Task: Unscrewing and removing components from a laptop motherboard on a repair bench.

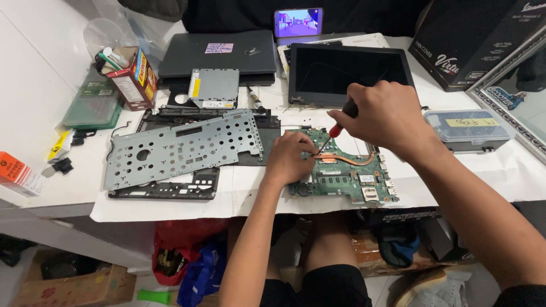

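Far left edge of the white table [51, 193] there's a small orange box [19, 174], then a green parts case [94, 105] and a red carton [135, 78] stuffed with tools. Next over, a perforated grey metal plate [179, 146] lies across a black laptop shell [168, 189], with a silver optical drive [215, 88] sitting behind it, overlapping the front edge of a closed dark laptop [219, 52].

Middle of the table is the green laptop motherboard [344, 173], flat on white paper, with a copper heat pipe [350, 159] running across it. The left hand [290, 156] rests on the board's left edge, fingers curled down and pressed onto it. The right hand [387, 116] has its fingers wrapped tight around a red and black screwdriver [335, 129], tip down on the board right beside the left fingers, near the heat pipe.

That right hand and wrist block a good chunk of the board's upper right side. Directly behind sits a detached laptop screen [347, 71], a phone [298, 23] propped up past it. To the right, a clear plastic organizer box [469, 129], then a big black carton [472, 42].
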